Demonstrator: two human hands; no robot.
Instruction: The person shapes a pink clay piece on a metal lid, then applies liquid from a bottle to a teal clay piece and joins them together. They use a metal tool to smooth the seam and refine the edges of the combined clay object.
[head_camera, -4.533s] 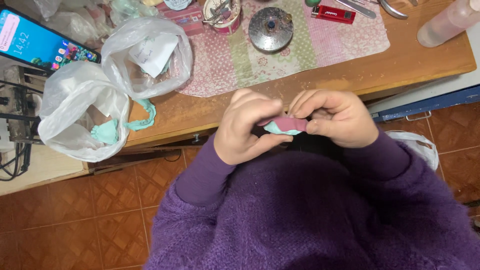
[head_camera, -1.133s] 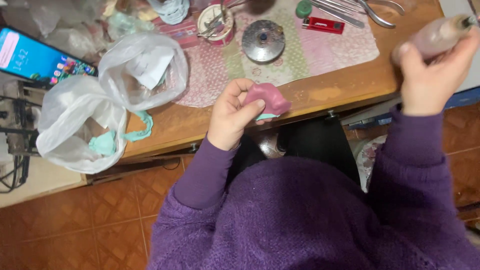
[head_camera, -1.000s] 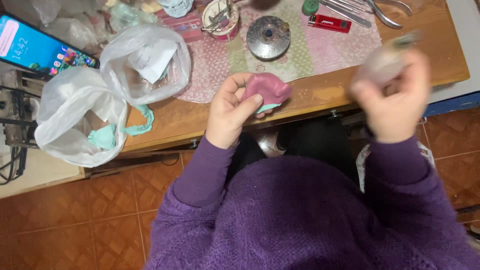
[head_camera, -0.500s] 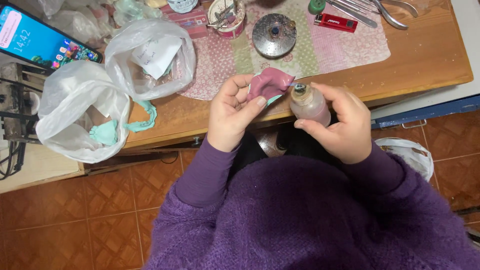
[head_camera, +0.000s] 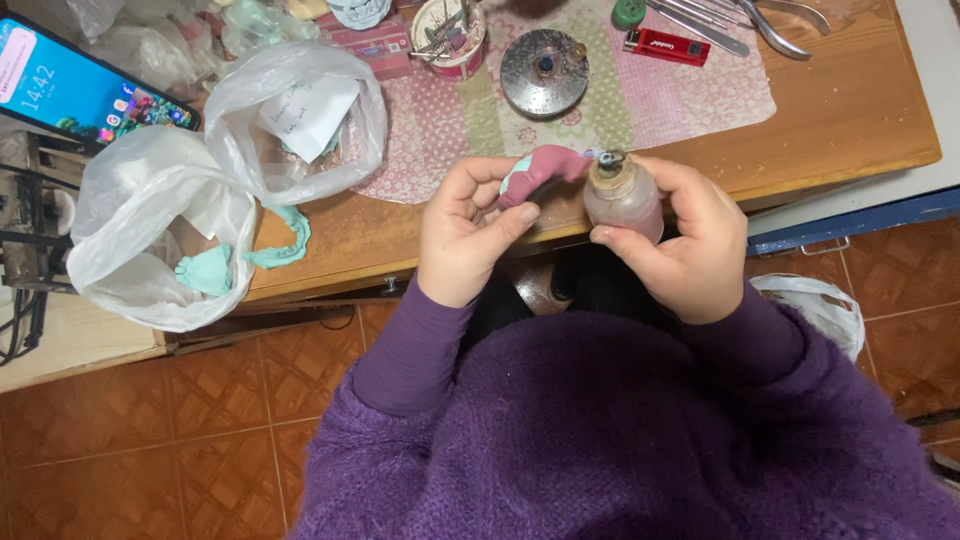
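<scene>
My left hand (head_camera: 465, 230) grips a curved pink wax piece on a pale green dental cast (head_camera: 541, 170), held up in front of the table edge. My right hand (head_camera: 685, 240) is wrapped around a small clear bottle of pinkish liquid (head_camera: 622, 198) with a metal top. The bottle's top sits right beside the pink end of the cast, nearly touching it. Both hands hover over my lap, above purple sleeves.
On the wooden table (head_camera: 850, 110) lie a patterned cloth (head_camera: 690, 95), a round metal burner (head_camera: 543, 72), a red lighter (head_camera: 666, 46), pliers (head_camera: 790, 14), a cup of tools (head_camera: 448, 36). Two white plastic bags (head_camera: 150, 230) hold green casts; a phone (head_camera: 80, 90) lies at far left.
My right hand reached to the table's far right, picked up the bottle and brought it in beside the cast in my left hand. Before that both hands held the cast.
</scene>
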